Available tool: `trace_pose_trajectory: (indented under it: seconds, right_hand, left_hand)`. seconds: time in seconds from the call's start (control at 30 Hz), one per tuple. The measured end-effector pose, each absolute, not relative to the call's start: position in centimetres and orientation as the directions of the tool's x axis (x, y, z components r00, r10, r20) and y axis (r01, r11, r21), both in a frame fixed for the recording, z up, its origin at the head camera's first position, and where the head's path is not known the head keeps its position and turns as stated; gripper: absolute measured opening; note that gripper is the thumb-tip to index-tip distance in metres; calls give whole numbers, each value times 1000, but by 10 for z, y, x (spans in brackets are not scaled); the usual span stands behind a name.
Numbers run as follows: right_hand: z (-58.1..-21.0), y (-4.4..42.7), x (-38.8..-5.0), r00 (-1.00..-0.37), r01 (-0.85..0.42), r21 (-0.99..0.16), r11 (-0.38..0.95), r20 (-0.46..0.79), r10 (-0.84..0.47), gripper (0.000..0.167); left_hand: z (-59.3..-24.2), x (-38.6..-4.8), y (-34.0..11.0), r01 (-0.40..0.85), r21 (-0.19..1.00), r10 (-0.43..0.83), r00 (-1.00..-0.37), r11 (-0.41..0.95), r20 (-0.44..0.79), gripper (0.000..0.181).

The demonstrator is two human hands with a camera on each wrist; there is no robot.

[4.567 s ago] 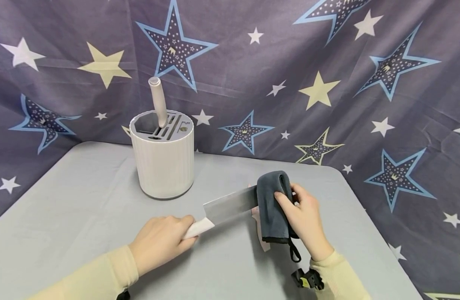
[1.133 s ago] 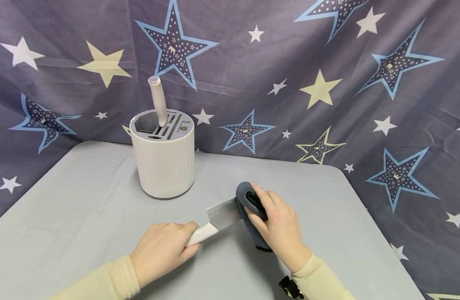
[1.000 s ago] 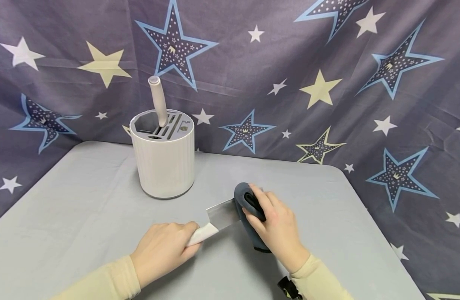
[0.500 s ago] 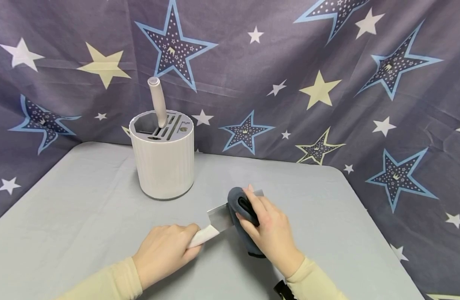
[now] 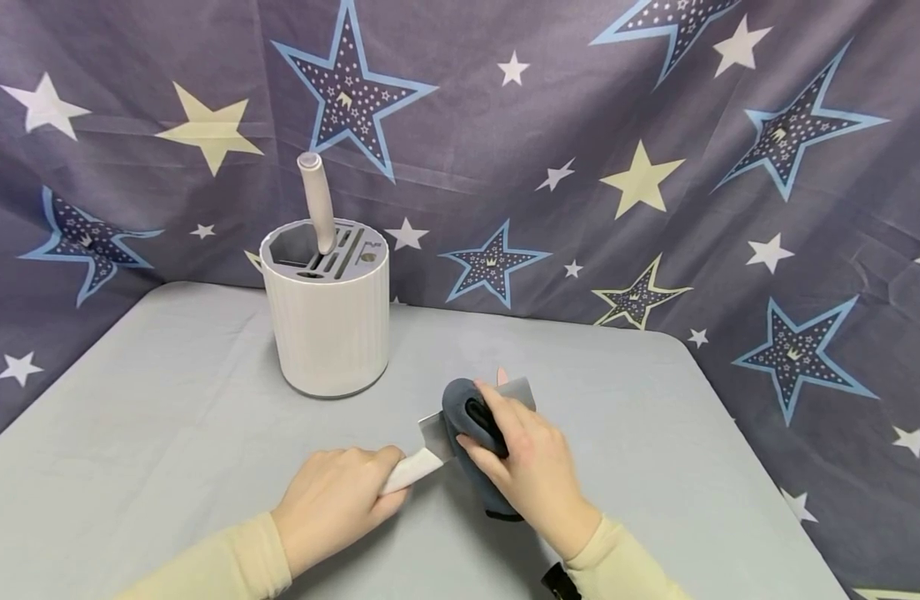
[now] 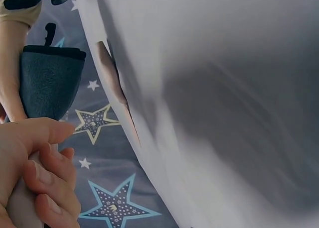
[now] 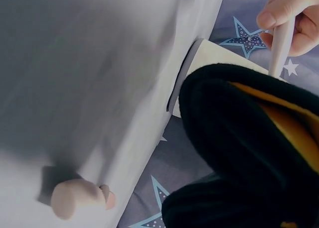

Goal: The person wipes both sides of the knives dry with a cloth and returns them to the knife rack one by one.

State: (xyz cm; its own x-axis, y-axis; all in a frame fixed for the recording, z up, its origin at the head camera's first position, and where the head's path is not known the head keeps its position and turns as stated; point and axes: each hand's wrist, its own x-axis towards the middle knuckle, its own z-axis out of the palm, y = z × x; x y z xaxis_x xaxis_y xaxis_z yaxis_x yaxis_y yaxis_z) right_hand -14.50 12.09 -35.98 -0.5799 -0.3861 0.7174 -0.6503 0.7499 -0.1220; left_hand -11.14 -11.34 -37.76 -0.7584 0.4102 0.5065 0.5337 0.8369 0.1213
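My left hand (image 5: 340,504) grips the white handle (image 5: 411,472) of a cleaver, held above the table. Its broad metal blade (image 5: 522,392) points away to the right. My right hand (image 5: 538,471) holds a folded dark grey-blue cloth (image 5: 460,404) around the blade, close to the handle. The blade's far end shows past the right hand, and its middle is covered. On the table beneath lies a slim pink thing with a handle (image 6: 112,73), seen in the left wrist view; in the head view only a pink tip (image 5: 502,376) shows.
A white ribbed knife holder (image 5: 327,333) stands at the back left of the grey table (image 5: 167,417). One pale handle (image 5: 317,200) sticks up from its slotted top. Behind the table hangs a purple star-patterned cloth (image 5: 460,150).
Over the last second my right hand and the cloth have slid left along the blade toward the handle, baring its far end. My left hand keeps its grip and has shifted slightly right.
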Motion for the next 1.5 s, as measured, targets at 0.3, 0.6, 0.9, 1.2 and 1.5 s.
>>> trace_pose_trajectory:
  seconds: [0.3, 0.6, 0.9, 1.2, 1.5]
  right_hand:
    - [-359, 117, -142, -594, -654, -110, 748, 688, -417, 78]
    - [-359, 115, -139, -620, -648, -113, 753, 653, -435, 83]
    - [-359, 113, -136, -628, -642, -94, 761, 633, -452, 80]
    - [-359, 109, -136, -604, -665, -75, 743, 639, -476, 78]
    - [-359, 106, -137, -590, -680, -66, 731, 641, -491, 80]
  left_hand:
    - [-379, -111, -111, 535, 143, 405, -764, 832, 502, 27]
    - [-379, -111, -110, 530, 164, 401, -779, 832, 482, 30]
    - [-378, -110, -110, 528, 167, 413, -793, 833, 448, 34]
    - [-377, -111, -109, 525, 165, 415, -797, 835, 439, 37]
    - [-378, -112, -108, 527, 156, 414, -790, 836, 452, 36]
